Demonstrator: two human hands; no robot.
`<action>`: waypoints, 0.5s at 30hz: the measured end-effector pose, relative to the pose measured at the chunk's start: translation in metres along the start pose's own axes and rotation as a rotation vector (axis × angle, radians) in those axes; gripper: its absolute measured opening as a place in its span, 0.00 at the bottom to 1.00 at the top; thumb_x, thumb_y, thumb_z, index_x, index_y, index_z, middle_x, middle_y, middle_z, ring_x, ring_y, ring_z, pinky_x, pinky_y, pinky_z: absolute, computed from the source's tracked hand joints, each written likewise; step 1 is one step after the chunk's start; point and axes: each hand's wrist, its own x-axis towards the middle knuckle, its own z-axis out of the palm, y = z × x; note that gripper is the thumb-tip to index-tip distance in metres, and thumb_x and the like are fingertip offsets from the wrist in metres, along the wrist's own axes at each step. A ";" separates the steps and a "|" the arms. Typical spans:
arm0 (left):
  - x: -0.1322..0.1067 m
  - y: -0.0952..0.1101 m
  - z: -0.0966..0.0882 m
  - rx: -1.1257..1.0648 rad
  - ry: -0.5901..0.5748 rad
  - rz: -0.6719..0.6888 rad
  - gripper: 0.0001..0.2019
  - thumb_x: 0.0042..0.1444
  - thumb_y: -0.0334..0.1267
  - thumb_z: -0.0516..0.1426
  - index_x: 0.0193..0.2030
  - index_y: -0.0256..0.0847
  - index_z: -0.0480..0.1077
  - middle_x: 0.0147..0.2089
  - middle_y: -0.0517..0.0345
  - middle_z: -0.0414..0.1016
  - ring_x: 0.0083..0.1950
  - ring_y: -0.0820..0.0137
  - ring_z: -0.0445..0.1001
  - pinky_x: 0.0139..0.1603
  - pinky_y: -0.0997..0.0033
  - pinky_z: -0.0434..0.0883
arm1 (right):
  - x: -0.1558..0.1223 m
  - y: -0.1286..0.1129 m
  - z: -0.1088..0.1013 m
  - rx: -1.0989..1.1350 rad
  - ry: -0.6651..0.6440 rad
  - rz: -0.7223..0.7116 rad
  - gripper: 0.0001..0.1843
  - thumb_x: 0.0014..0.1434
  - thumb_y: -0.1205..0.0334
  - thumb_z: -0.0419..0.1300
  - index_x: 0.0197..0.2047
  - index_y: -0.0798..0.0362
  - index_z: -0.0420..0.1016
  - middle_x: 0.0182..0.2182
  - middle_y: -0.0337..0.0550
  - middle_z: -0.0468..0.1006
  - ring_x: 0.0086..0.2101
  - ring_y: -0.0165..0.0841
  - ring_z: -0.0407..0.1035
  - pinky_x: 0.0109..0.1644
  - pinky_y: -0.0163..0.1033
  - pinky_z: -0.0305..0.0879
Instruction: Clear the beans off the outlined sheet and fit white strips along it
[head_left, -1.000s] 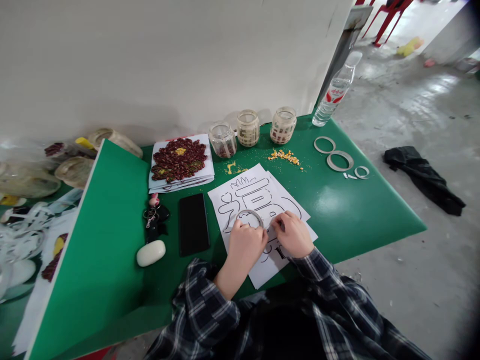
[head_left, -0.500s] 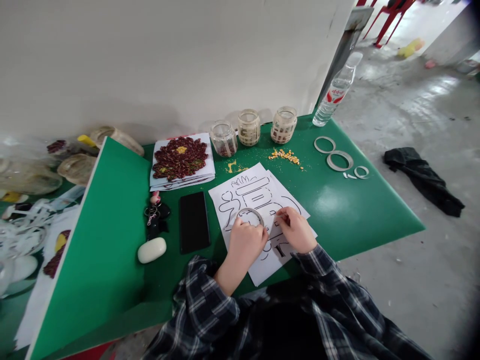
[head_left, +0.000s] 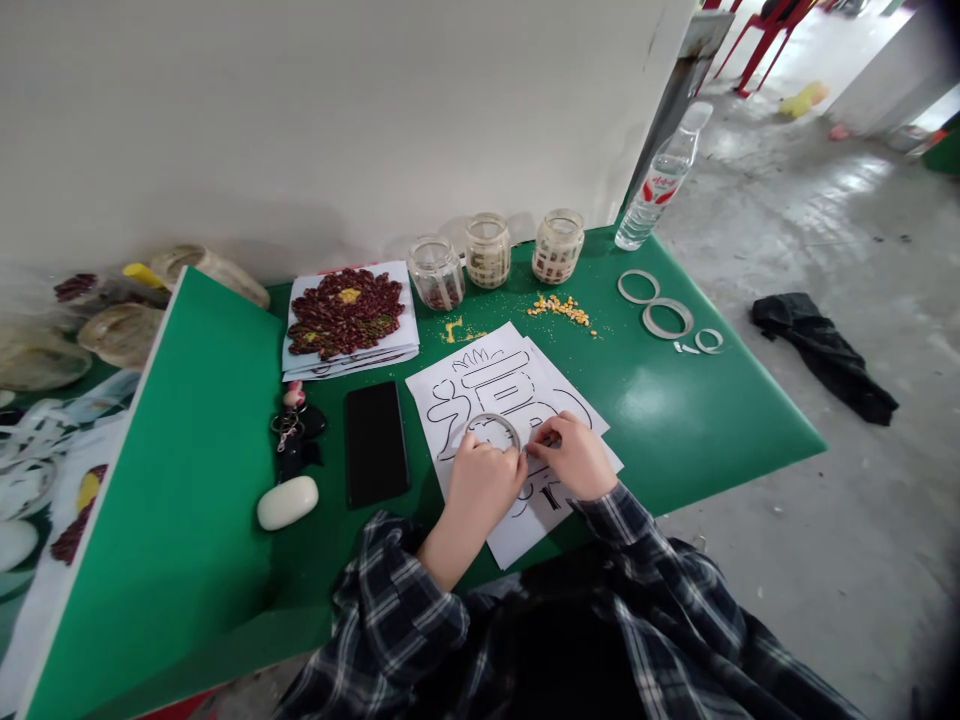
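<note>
My left hand (head_left: 486, 482) is closed around a narrow roll of tape (head_left: 514, 430), held above the drawn papers. Its pale ring stands out past my fingers. Close to the roll's right side, my right hand (head_left: 579, 456) has thumb and fingers pinched together. Whatever sits in that pinch is too small to make out. Beneath both hands lie overlapping white sheets (head_left: 450, 440) with bold black outlines, partly covered by my hands.
Three glass jars (head_left: 487, 250) stand by the wall, with loose corn kernels (head_left: 561, 310) in front. More tape rolls (head_left: 667, 318) lie right, near a water bottle (head_left: 661, 185). A phone (head_left: 376, 443), white case (head_left: 288, 502), keys (head_left: 291, 425) and bean flower picture (head_left: 346, 312) are left.
My right hand has come left, bringing its pinched fingers up to the tape roll's edge. My left hand still holds the roll. The whole view has shifted slightly.
</note>
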 end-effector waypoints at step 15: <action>0.003 0.004 0.003 0.009 0.063 0.109 0.18 0.63 0.34 0.48 0.21 0.39 0.67 0.18 0.55 0.70 0.23 0.67 0.69 0.35 0.61 0.56 | 0.003 -0.015 0.001 -0.187 0.027 0.053 0.06 0.49 0.70 0.59 0.24 0.53 0.67 0.29 0.40 0.69 0.33 0.31 0.63 0.35 0.35 0.55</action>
